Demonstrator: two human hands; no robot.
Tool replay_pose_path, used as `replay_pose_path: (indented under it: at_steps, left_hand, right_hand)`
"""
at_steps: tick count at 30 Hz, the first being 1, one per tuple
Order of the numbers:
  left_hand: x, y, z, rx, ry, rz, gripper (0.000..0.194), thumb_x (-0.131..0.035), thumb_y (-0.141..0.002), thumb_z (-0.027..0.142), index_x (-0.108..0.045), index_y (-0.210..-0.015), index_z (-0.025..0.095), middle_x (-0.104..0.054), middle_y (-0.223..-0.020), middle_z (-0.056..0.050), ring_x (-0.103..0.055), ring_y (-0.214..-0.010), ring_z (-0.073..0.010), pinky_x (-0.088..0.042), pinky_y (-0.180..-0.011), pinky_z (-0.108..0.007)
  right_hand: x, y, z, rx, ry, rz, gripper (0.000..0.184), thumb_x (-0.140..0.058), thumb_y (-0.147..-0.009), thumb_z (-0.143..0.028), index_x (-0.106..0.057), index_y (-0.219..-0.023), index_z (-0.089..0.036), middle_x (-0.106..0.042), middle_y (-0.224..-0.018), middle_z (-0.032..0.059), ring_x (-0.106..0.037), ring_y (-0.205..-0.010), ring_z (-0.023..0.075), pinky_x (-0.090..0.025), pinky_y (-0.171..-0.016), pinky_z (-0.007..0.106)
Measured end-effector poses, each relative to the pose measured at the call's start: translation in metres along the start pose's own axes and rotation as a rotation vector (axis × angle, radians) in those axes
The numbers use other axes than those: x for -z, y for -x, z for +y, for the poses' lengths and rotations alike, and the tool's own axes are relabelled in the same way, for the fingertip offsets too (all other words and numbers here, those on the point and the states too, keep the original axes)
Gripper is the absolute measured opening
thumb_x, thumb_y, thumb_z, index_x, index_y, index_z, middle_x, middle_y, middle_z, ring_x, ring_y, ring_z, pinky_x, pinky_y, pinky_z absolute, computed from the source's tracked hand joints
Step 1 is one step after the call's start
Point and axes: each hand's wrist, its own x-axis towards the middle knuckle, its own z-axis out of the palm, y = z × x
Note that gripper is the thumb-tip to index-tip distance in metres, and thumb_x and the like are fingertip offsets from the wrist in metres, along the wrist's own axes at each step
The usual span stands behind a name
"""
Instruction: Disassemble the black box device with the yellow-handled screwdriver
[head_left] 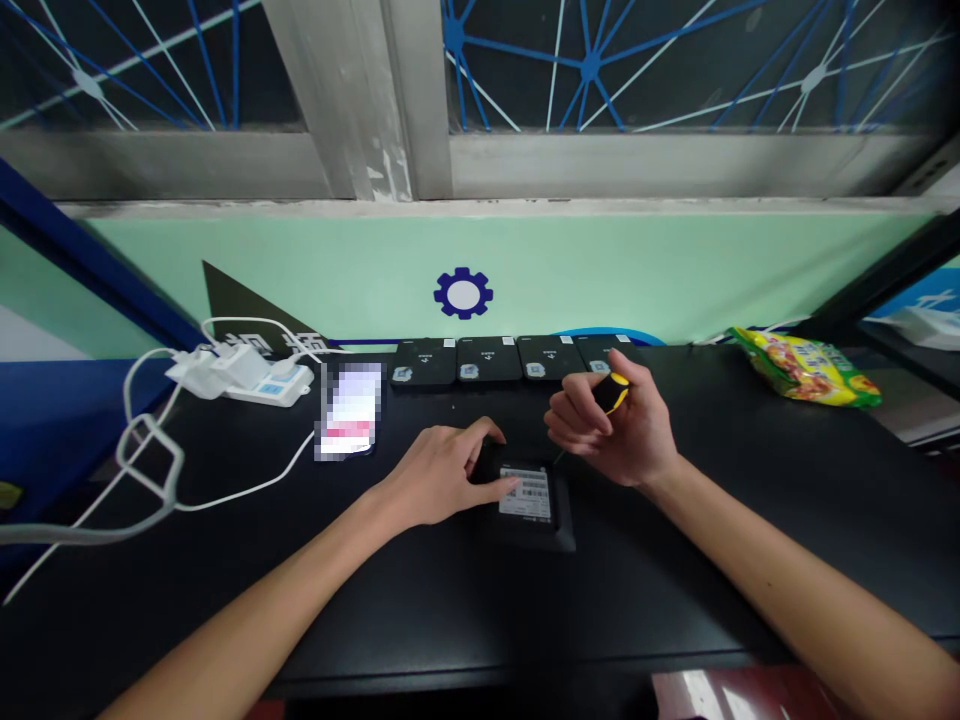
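In the middle of the black table lies a flat black device [564,528] with a white barcode label on its upper face. My left hand [442,470] grips it from the left, thumb resting on the label and fingers curled over the far edge. My right hand [611,425] is closed around the yellow and black handle of a screwdriver [611,392], just above and right of the device. The screwdriver's thin shaft points down toward the device's far right corner; whether the tip touches it, I cannot tell.
Several black boxes [489,362] stand in a row along the wall. A phone [351,410] with a lit, blurred screen lies left of them, beside a white power strip [274,385] with plugs and looping white cables [247,490]. A yellow-green snack bag [806,368] lies at the right.
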Motion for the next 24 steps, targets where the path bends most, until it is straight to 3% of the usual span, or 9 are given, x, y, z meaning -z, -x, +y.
replay_pose_path:
  at_steps: [8, 13, 17, 24]
  left_hand:
    - [-0.0018, 0.0016, -0.0021, -0.008, 0.002, 0.014, 0.049, -0.075, -0.097, 0.062, -0.066, -0.125, 0.023, -0.057, -0.071, 0.008, -0.057, -0.061, -0.0132, -0.038, -0.062, -0.029]
    - [-0.0033, 0.0011, -0.0011, 0.018, -0.005, 0.024, 0.049, -0.077, -0.095, 0.062, -0.067, -0.124, 0.023, -0.057, -0.07, 0.008, -0.057, -0.061, -0.0131, -0.038, -0.061, -0.028]
    - [-0.0048, 0.0008, -0.0022, 0.015, -0.024, 0.034, 0.048, -0.076, -0.096, 0.062, -0.067, -0.122, 0.023, -0.058, -0.071, 0.008, -0.057, -0.061, -0.0132, -0.038, -0.062, -0.029]
    - [-0.0055, -0.0003, -0.0036, 0.006, -0.029, 0.031, 0.048, -0.073, -0.097, 0.064, -0.066, -0.123, 0.024, -0.057, -0.069, 0.008, -0.058, -0.06, -0.0139, -0.037, -0.061, -0.029]
  right_hand:
    - [-0.0014, -0.0013, 0.0077, 0.041, 0.031, 0.053, 0.065, -0.052, -0.108, -0.062, -0.055, -0.058, -0.021, -0.028, -0.052, -0.0059, -0.023, -0.047, 0.0121, -0.022, -0.043, 0.027]
    - [-0.0061, -0.0025, 0.0083, 0.08, 0.083, 0.09, 0.042, -0.07, -0.101, -0.05, -0.062, -0.072, -0.02, -0.046, -0.07, -0.0015, -0.041, -0.057, 0.0139, -0.034, -0.051, 0.029]
    - [-0.0057, -0.0045, 0.0065, 0.138, 0.104, 0.138, 0.033, -0.074, -0.1, -0.045, -0.064, -0.08, -0.021, -0.049, -0.077, -0.0009, -0.046, -0.063, 0.0151, -0.037, -0.058, 0.031]
    - [-0.0062, -0.0027, 0.0019, -0.004, 0.065, 0.019, 0.037, -0.066, -0.104, -0.041, -0.058, -0.074, -0.02, -0.046, -0.073, -0.0019, -0.038, -0.058, 0.0136, -0.032, -0.055, 0.029]
